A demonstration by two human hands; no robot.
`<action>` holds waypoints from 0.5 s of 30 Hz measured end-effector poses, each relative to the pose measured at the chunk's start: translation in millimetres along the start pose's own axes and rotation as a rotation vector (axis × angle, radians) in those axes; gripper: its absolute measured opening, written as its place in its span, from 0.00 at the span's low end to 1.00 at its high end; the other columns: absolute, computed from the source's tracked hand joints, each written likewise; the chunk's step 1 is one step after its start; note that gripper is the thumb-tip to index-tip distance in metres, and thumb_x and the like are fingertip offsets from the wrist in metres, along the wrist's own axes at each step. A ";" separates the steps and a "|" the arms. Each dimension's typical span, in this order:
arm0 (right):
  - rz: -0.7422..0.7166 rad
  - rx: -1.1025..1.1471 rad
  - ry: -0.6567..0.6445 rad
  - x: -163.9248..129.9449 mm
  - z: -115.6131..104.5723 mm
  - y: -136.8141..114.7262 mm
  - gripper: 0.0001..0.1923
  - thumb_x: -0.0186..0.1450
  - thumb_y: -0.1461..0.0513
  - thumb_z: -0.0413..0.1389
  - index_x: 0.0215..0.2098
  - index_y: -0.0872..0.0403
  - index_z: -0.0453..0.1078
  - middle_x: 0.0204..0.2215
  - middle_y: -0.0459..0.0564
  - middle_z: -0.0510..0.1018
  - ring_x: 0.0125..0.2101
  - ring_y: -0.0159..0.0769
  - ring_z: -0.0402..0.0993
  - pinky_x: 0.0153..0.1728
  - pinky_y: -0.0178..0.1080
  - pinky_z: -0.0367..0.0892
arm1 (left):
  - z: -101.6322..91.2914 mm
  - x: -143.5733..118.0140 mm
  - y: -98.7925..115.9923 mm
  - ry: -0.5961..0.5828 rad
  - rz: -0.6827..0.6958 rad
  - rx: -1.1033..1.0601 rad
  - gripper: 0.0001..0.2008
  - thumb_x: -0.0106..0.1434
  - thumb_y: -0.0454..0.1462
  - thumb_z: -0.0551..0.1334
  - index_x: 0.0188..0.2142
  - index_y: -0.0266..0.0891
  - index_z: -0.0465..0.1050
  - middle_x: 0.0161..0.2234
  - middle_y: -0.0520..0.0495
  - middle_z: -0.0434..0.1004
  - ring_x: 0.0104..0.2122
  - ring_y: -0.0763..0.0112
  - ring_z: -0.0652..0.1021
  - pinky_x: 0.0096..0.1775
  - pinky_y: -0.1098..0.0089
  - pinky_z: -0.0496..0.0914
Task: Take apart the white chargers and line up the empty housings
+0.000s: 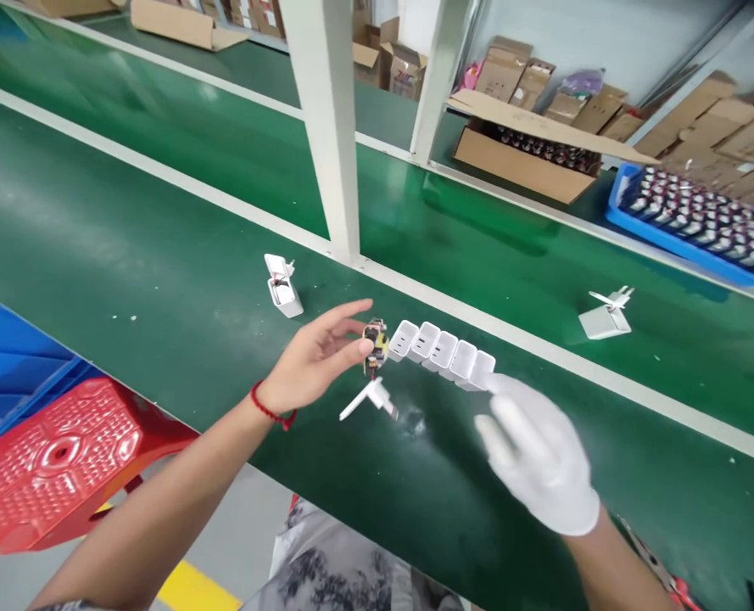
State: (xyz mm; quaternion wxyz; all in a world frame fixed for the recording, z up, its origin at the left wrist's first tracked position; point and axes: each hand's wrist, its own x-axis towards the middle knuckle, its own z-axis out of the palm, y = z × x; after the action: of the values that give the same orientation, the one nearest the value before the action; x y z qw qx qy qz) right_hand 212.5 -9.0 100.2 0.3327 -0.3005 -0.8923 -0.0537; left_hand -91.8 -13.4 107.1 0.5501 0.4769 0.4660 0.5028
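My bare left hand (322, 352) pinches a small circuit board (375, 346) with yellow and black parts between thumb and fingers. Below the board, a white plug cover (371, 397) with prongs hangs or lies close to the table; a short wire seems to join them. Several open white charger housings (440, 350) stand in a slanting row just right of the board. My right hand (535, 450), in a white glove, is at the right end of this row. Its fingers are apart and slightly blurred, with the fingertips close to the last housing; whether they touch it I cannot tell.
White chargers with raised covers stand on the green table at left (284, 293) and right (605, 318). A white post (326, 127) rises behind the row. Pliers (656, 564) lie near my right forearm. A blue tray (688, 246) and a carton (522, 161) hold many parts. A red stool (64, 458) stands lower left.
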 end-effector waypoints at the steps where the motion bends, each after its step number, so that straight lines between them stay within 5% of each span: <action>1: -0.064 0.019 -0.011 -0.8 1.8 -7.4 0.29 0.60 0.69 0.61 0.58 0.50 0.63 0.49 0.57 0.78 0.50 0.47 0.76 0.44 0.51 0.78 | 13.9 -3.5 2.7 -0.035 -0.070 -0.118 0.31 0.61 0.47 0.67 0.59 0.38 0.63 0.42 0.42 0.80 0.37 0.61 0.83 0.39 0.60 0.80; 4: -0.096 0.046 -0.034 -4.0 3.9 -18.4 0.23 0.60 0.71 0.61 0.52 0.50 0.66 0.50 0.56 0.77 0.53 0.46 0.74 0.47 0.50 0.77 | 57.2 -8.6 5.0 -0.101 -0.322 -0.378 0.25 0.61 0.51 0.66 0.49 0.34 0.70 0.34 0.43 0.81 0.31 0.60 0.83 0.34 0.61 0.80; 8: -0.048 0.057 -0.043 -13.4 -3.4 -20.9 0.25 0.62 0.69 0.59 0.56 0.50 0.63 0.51 0.59 0.77 0.49 0.46 0.77 0.42 0.50 0.78 | 106.0 -10.1 -4.4 -0.253 -0.528 -0.399 0.25 0.61 0.56 0.62 0.33 0.33 0.69 0.21 0.46 0.76 0.18 0.66 0.79 0.20 0.71 0.74; 12: 0.073 0.083 -0.099 -35.2 -17.7 -24.1 0.36 0.63 0.65 0.60 0.66 0.52 0.52 0.51 0.64 0.77 0.41 0.45 0.80 0.35 0.46 0.79 | 138.0 -12.9 -19.9 -0.403 -0.484 -0.154 0.27 0.65 0.60 0.54 0.29 0.37 0.65 0.14 0.54 0.68 0.10 0.76 0.68 0.13 0.78 0.58; 15: 0.179 0.105 -0.040 -52.5 -28.0 -28.2 0.44 0.61 0.63 0.63 0.69 0.49 0.48 0.50 0.62 0.78 0.42 0.46 0.80 0.35 0.46 0.79 | 154.1 -14.8 -28.3 -0.499 -0.280 0.144 0.28 0.70 0.56 0.45 0.26 0.39 0.64 0.16 0.54 0.67 0.11 0.78 0.64 0.17 0.74 0.59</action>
State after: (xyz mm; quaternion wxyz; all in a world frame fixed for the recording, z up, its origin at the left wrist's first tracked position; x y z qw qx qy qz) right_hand 243.5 -66.5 91.9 0.3337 -0.3622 -0.8698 0.0290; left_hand 63.3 -37.9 96.6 0.6766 0.5547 0.4118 0.2548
